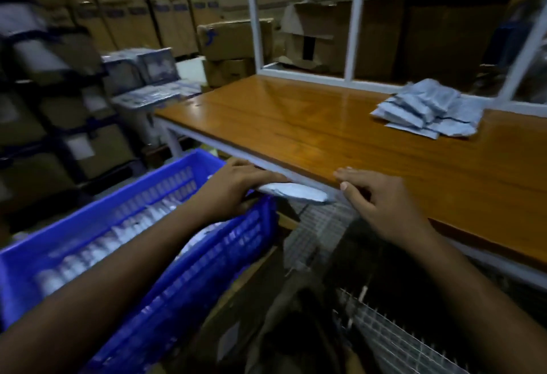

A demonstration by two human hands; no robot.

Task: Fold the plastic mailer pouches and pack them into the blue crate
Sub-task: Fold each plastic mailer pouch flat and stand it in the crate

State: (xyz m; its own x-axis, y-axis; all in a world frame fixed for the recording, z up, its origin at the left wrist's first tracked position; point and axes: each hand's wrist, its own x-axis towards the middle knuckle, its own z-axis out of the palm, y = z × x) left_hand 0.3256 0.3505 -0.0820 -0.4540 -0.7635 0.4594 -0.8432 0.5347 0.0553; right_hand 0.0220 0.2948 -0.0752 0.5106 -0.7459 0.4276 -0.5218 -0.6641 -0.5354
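My left hand grips a folded grey mailer pouch just below the table's front edge, over the right end of the blue crate. Rows of packed grey pouches line the crate. My right hand holds nothing; its relaxed fingers rest on the front edge of the wooden table, right beside the held pouch. A loose pile of several grey pouches lies on the table at the far right.
A white frame rises along the table's back edge, with cardboard boxes behind it. Dark shelving with boxes stands at the left. A wire mesh panel and dark clutter sit under the table, right of the crate.
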